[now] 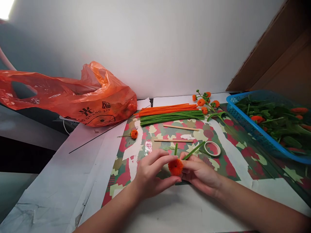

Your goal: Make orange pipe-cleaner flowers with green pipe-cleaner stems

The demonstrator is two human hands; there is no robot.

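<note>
An orange pipe-cleaner flower [175, 167] is held up between my two hands, its round face with a dark centre turned toward me. My left hand [155, 173] curls around it, fingertips at its upper edge and thumb at its lower edge. My right hand [198, 171] pinches the flower from the right side; part of this grip is hidden behind the bloom. Green pipe-cleaner stems [194, 151] stick out beyond the fingers. Just past my right hand lies a roll of tape [212, 149]. Two thin wooden sticks [181, 127] rest farther back.
Orange pipe cleaners [167, 109] and green pipe cleaners [172, 117] lie bundled at the back. A small orange flower [133, 134] is on the left, near a dark rod [93, 139] and an orange plastic bag [104, 103]. Rightward are a flower spray [201, 102] and a blue basket [252, 132] of greenery.
</note>
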